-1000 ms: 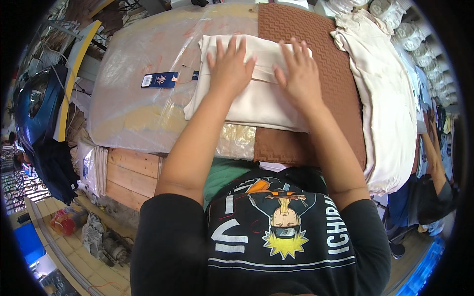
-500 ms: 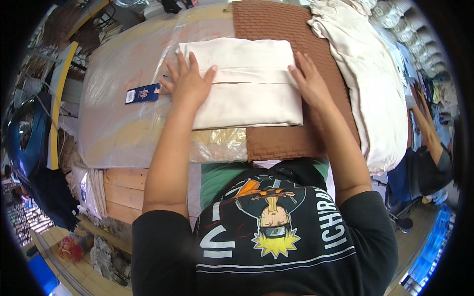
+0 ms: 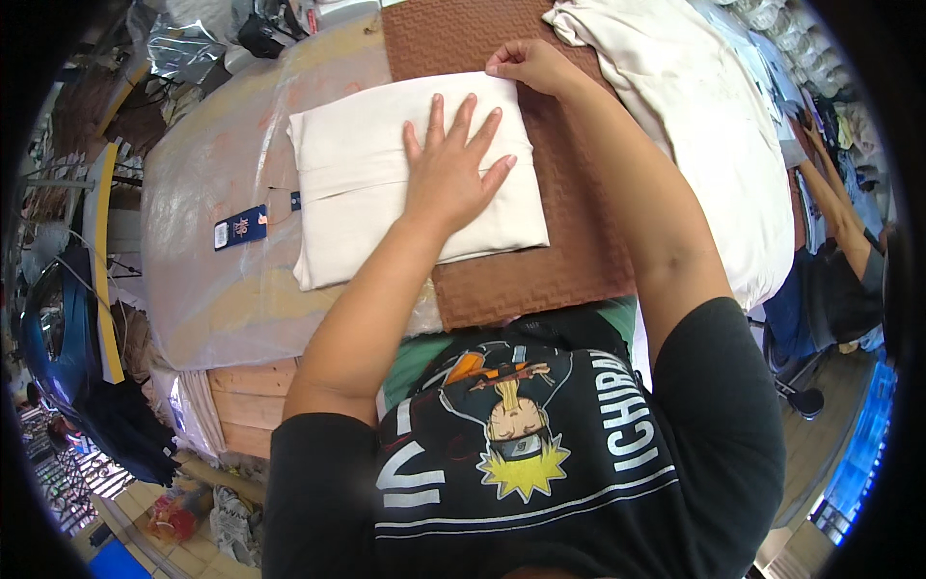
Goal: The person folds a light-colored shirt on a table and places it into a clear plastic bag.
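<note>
Printed tag (image 3: 239, 229), left hand (image 3: 450, 181) on cloth (image 3: 347, 154)

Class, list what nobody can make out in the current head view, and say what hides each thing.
All in the head view:
Cloth under the left hand: covered by its palm and fingers.
Underside of the folded cloth: it faces down.
Right hand's exact grip at the cloth's far corner: hidden by its curled fingers.
Fine print on the dark tag: too small.
Another person's head: lost at the dark right rim.
</note>
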`<action>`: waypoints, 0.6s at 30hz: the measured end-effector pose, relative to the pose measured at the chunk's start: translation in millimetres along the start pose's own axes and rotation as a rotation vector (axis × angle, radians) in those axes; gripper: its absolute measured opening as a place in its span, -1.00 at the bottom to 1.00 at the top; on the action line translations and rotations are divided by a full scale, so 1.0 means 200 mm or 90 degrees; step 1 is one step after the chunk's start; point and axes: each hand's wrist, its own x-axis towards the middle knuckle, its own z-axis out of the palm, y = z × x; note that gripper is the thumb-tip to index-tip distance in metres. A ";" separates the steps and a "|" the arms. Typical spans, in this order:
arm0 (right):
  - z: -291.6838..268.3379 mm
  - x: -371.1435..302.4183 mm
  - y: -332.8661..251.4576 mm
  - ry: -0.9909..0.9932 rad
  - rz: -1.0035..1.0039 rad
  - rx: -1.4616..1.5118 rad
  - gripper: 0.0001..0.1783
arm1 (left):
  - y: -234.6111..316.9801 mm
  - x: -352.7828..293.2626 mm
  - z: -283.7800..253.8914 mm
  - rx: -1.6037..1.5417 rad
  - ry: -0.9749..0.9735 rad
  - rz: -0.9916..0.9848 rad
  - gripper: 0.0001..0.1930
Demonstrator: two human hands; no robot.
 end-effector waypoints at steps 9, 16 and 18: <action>0.35 -0.56 -0.29 0.199 -0.363 -0.340 -0.45 | -0.02 -0.02 0.01 -0.090 0.018 -0.052 -0.37; 0.33 -0.69 -0.39 0.137 -0.294 -0.362 -0.35 | -0.19 -0.28 -0.33 -0.092 0.134 -0.059 -0.53; 0.41 -0.73 -0.53 0.121 -0.360 -0.386 -0.38 | -0.42 -0.50 -0.42 -0.113 0.286 -0.165 -0.72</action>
